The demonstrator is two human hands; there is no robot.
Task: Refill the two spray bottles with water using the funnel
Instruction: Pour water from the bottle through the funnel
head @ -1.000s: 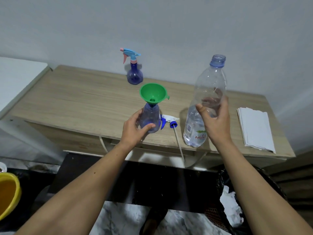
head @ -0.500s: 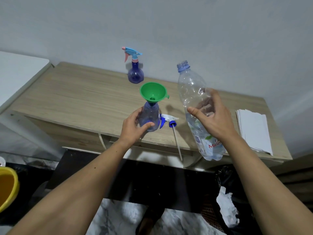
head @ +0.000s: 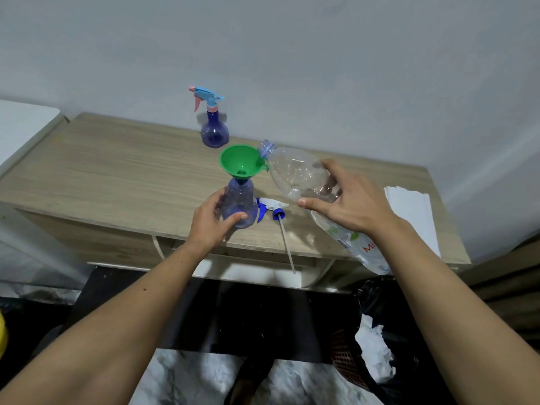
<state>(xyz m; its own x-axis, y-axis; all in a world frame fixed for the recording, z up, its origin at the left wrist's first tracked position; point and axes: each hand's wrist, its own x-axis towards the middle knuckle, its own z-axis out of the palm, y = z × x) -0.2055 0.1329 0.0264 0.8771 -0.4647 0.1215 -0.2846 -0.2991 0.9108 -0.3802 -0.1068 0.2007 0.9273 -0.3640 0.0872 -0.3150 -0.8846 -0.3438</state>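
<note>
A green funnel (head: 241, 163) sits in the neck of an open blue spray bottle (head: 238, 203) near the front of the wooden table (head: 117, 173). My left hand (head: 211, 222) grips that bottle's body. My right hand (head: 347, 203) holds a clear plastic water bottle (head: 295, 172) tilted far over, its open mouth at the funnel's right rim. The bottle's removed spray head (head: 271, 207) with its long tube lies on the table just right of it. A second blue spray bottle (head: 214, 131), its trigger head on, stands at the back by the wall.
A stack of white paper napkins (head: 412, 217) lies at the table's right end. A black-lined waste basket (head: 368, 340) with crumpled paper stands on the floor below right. A white surface (head: 23, 124) adjoins the table on the left.
My right hand has tipped the water bottle from upright to steeply slanted and swung its mouth left to the funnel's rim. My left hand has stayed on the spray bottle.
</note>
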